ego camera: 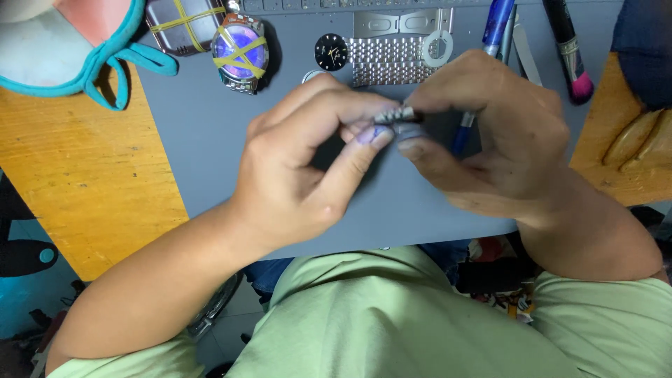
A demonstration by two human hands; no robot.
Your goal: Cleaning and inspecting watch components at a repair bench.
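Both my hands meet over the grey work mat (203,133). My left hand (308,154) pinches one end of a small piece of steel watch bracelet (396,114) between thumb and fingers. The other end is gripped by my right hand (490,133), which also holds a thin blue-handled tool (463,133) against the links. Most of the piece is hidden by my fingertips.
At the back of the mat lie a steel watch bound with yellow bands (240,52), a black watch dial (330,52), a steel bracelet section (392,59), a white ring (438,47), blue pens (498,21) and a pink-tipped brush (570,49). The orange wooden bench (77,175) flanks the mat.
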